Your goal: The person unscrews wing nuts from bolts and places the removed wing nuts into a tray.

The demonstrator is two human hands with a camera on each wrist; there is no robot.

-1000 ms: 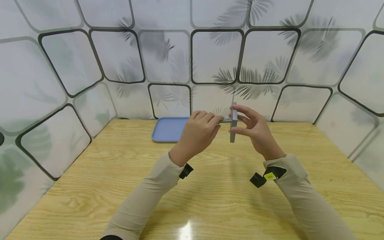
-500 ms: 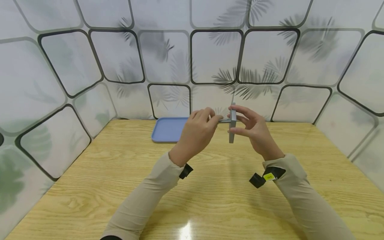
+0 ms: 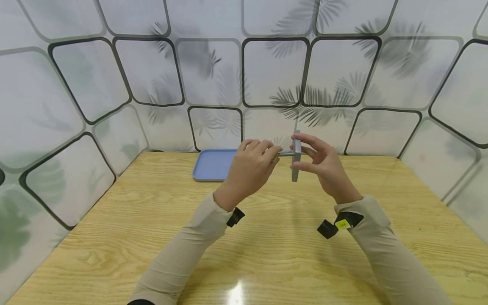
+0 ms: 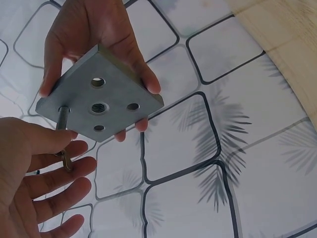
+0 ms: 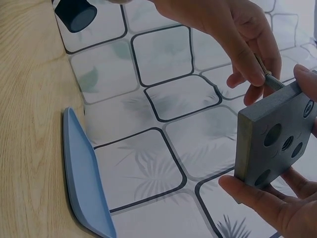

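My right hand holds a square grey metal plate by its edges, on edge above the table. The plate has a threaded centre hole and smaller holes around it. My left hand pinches a thin threaded rod between thumb and fingers. One end of the rod sits in a corner hole of the plate; brass-coloured metal shows at its outer end by the fingers. Threads show on the rod between the left fingertips and the plate in the right wrist view.
A shallow blue tray lies at the back of the wooden table, partly behind the left hand. A patterned curtain stands round the back and sides. Black camera straps are on both wrists.
The left fingers lift and then close again at the rod's outer end, and that hand shifts slightly left. The plate and right hand stay almost in place.
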